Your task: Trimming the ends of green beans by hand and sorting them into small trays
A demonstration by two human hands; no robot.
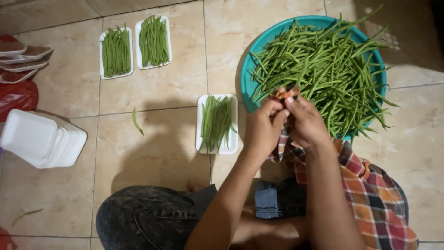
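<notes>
At the round teal basin's [259,46] seven o'clock, our left hand [263,132] and right hand [307,122] pinch their fingers shut on soft, limp plaid cloth [286,92] by its edge.

red bag [16,97] cut off at left edge.

A checked cloth [365,194] in red, orange, white and dark blue lies draped over the person's lap on the right side. One end is drawn up into a bunched, twisted strip, its small reddish tip poking out at the near rim of a teal basin [252,88] heaped with long green beans [323,65]
</notes>
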